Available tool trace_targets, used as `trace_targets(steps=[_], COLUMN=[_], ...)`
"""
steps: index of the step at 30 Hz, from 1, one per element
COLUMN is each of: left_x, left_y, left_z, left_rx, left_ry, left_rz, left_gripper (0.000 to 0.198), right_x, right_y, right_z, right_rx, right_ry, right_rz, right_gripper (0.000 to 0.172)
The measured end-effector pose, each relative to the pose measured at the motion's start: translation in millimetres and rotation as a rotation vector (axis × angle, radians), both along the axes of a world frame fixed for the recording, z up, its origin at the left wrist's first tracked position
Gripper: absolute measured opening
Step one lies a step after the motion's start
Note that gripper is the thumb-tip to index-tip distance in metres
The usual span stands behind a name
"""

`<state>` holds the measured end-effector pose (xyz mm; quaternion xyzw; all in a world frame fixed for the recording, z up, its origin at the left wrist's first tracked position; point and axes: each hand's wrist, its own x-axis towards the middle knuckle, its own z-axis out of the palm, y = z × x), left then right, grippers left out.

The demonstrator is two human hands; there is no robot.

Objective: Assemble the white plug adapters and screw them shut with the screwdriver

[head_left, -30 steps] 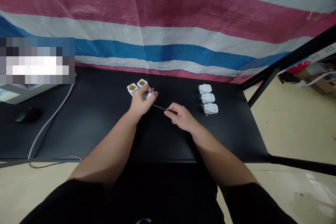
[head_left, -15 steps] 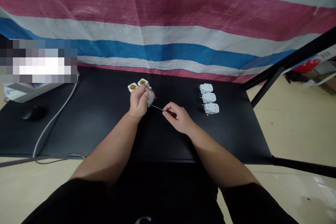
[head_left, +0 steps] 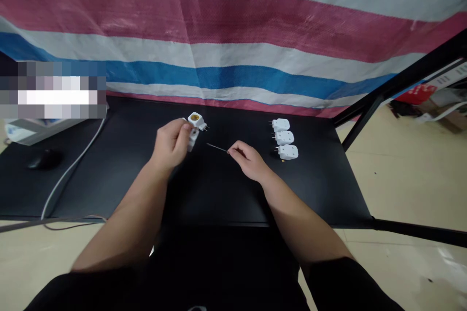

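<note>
My left hand is closed on a white plug-in lamp socket, whose upper part is hidden by the fingers. Just beyond it, a second plug-in socket lies with its brass-coloured screw opening facing up and its pins to the right. Part of another white piece shows behind my fingertips. My right hand pinches a thin screwdriver, its bare tip pointing left and standing apart from the held socket. The screwdriver's handle is hidden inside that hand.
Three white plug-in sockets stand in a column at the right, pins to the left, with a small brass-coloured bit beside the nearest. A black mouse and a grey cable lie left on the black table. Striped sheeting hangs behind.
My left hand has moved left with the socket, away from the screwdriver tip, uncovering more of the socket on the table. My right hand has hardly moved. The camera view has shifted slightly.
</note>
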<state>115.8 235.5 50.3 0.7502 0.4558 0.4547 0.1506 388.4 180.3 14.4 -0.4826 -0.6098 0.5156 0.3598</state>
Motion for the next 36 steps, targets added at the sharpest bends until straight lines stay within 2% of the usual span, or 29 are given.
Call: trace_targets(steps=[2,5,8,10,12,15,18,19,21,23,24,27,29,32,36], left_x=[-24.2,-60.1,-80.7,-83.4,-80.7,-74.1,-66.6,-63.3,-54.8,-43.9,-37.8,-18.9,-7.7,3.9,8.1], left_y=[3.5,6.5,5.2,4.3,5.6,12.8,22.5,25.3,30.1,33.6,34.9,36.3,35.3,33.6,34.3], left_z=[-2.0,-13.0,-28.6,-37.4,-42.2,-41.3,-37.4,-36.9,-37.3,-37.8,-37.2,-31.1,-25.5,-22.0,-28.6], left_rx=[-0.041,-0.039,-0.054,-0.094,-0.142,-0.138,-0.116,-0.108,-0.082,-0.080,-0.097,-0.203,-0.272,-0.283,-0.233], left_ry=[0.059,0.235,0.361,0.397,0.387,0.353,0.378,0.401,0.452,0.498,0.523,0.608,0.648,0.635,0.575], left_rz=[0.132,0.173,0.216,0.184,0.130,0.084,0.036,0.019,-0.005,-0.005,0.007,0.070,0.117,0.202,0.259], left_gripper=[0.035,0.019,0.017,0.021,0.030,0.044,0.055,0.058,0.064,0.066,0.067,0.065,0.061,0.055,0.046], right_x=[3.4,2.5,-3.4,-6.4,-7.0,-5.3,-5.1,-5.8,-6.7,-4.7,-1.5,18.2,35.1,49.5,31.2], right_y=[1.1,-0.6,-3.6,-4.0,-4.1,-13.3,-47.3,-64.2,-102.2,-139.5,-155.8,-189.9,-198.9,-194.6,-171.0], right_z=[-3.0,-10.1,-18.9,-21.8,-18.2,2.3,30.2,36.6,40.5,31.8,24.1,-3.2,-19.4,-37.1,-47.6], right_rx=[0.211,0.393,0.474,0.473,0.447,0.430,0.447,0.411,0.235,0.042,-0.025,-0.170,-0.317,-0.486,-0.480], right_ry=[-0.248,-0.538,-0.746,-0.810,-0.824,-0.744,-0.406,-0.233,0.054,0.193,0.177,-0.145,-0.285,-0.429,-0.497], right_rz=[-0.042,-0.031,0.004,0.019,0.021,-0.013,-0.022,0.051,0.384,0.748,0.780,0.491,0.439,0.390,0.402], right_gripper=[0.015,0.012,0.018,0.019,0.018,0.023,0.018,0.016,0.016,0.016,0.020,0.023,0.028,0.027,0.041])
